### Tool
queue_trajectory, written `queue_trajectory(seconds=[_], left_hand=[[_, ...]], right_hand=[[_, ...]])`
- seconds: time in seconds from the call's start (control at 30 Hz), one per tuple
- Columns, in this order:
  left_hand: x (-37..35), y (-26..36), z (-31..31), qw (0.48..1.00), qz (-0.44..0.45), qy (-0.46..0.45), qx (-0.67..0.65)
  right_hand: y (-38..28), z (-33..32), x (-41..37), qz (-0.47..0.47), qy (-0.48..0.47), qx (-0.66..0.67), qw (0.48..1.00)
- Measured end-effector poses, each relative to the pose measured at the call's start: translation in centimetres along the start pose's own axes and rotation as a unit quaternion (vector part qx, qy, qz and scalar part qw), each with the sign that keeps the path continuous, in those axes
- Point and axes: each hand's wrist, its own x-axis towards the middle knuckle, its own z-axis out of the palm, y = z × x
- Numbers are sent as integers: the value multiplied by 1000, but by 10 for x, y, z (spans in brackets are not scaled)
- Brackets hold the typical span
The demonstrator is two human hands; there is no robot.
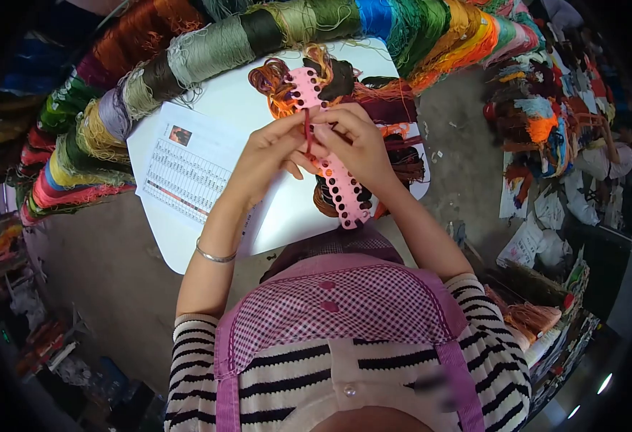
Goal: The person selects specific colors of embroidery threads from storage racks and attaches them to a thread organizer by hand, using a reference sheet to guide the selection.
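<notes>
A pink thread holder (341, 191) with rows of holes along both edges lies on the white table, partly hidden under my hands. My left hand (272, 153) pinches a dark red thread (307, 129) over the holder's upper middle. From the other side my right hand (357, 144) has its thumb and fingers closed on the same thread. Orange, purple and brown thread bundles (272, 79) hang from the holder's upper end. Dark red thread (391, 108) lies just beyond my right hand.
Printed sheets (186, 169) with a table and small picture lie on the white table (164, 241). A curved rack of coloured thread skeins (211, 54) borders the far side. On the right stand more skeins (543, 129), plastic bags (550, 248) and another person (611, 155).
</notes>
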Motion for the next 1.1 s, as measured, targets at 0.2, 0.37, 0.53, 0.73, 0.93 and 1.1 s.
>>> queue_trajectory(seconds=[0.2, 0.37, 0.53, 0.73, 0.93, 1.1], left_hand=[[0, -7, 11, 979, 107, 87, 147], [5, -13, 4, 990, 64, 114, 52], [3, -11, 5, 990, 84, 113, 12], [0, -8, 3, 988, 97, 117, 8], [1, -15, 0, 984, 139, 109, 30], [2, -15, -4, 988, 108, 110, -24]], right_hand=[[-7, -4, 2, 58, -37, 90, 994], [-9, -1, -4, 60, -24, 151, 986], [-6, -2, -6, 81, -22, 163, 983], [-8, -1, -7, 84, -21, 156, 984], [-9, 0, -8, 74, -22, 149, 986], [-8, -1, -7, 71, -21, 157, 985]])
